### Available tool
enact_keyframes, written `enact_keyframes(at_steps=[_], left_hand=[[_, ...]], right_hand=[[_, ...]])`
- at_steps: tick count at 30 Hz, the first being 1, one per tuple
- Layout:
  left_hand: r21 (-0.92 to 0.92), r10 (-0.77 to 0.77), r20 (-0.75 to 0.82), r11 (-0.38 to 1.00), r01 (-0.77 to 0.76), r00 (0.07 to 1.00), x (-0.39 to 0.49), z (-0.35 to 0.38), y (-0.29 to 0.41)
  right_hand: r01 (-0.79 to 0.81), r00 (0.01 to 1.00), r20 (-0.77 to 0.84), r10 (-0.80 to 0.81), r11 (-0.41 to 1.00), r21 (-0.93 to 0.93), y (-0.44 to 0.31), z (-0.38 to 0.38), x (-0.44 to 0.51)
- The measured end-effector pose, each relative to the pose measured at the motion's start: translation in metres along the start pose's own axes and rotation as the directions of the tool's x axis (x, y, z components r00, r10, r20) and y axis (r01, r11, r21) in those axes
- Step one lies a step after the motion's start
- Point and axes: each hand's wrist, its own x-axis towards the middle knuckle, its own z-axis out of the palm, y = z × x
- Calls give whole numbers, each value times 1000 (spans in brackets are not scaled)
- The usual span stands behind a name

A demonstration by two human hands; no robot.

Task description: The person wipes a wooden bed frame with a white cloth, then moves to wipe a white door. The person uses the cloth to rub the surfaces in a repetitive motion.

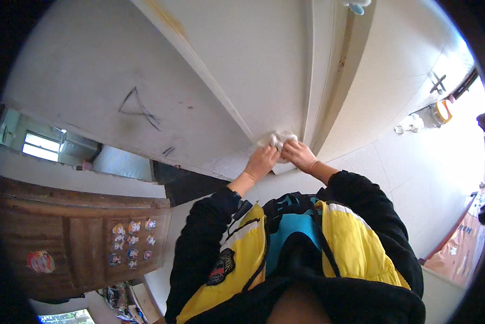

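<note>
My left hand (262, 162) and my right hand (300, 156) are close together in front of me, both gripping a crumpled white cloth or wipe (281, 139). The wad lies against the lower part of a pale wall corner (262, 101), between a narrow raised edge and a vertical trim strip. My fingers are partly hidden in its folds. On the grey-white wall face (84, 81) to the left are dark drawn strokes (139, 109) shaped like a rough triangle, with small smudges near them.
At left stands a brown wooden door (88, 239) bearing stickers, beside a dark threshold (189, 182). Pale floor tiles (368, 166) extend to the right. A clear container with a yellow-orange rim (443, 112) and crumpled white paper or cloth (410, 124) are there. A patterned pink mat (453, 251) is lower right.
</note>
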Motion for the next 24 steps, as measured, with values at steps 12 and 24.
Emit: enact_keyframes(at_steps=[12,24], left_hand=[[126,-115,-506,970,206,855,64,-101,-38],[280,3,-305,956,87,952,65,-49,-26]], right_hand=[[160,858,-440,-264,953,-259,37,-131,121],[-449,850,-342,400,891,-72,47,-8,58]])
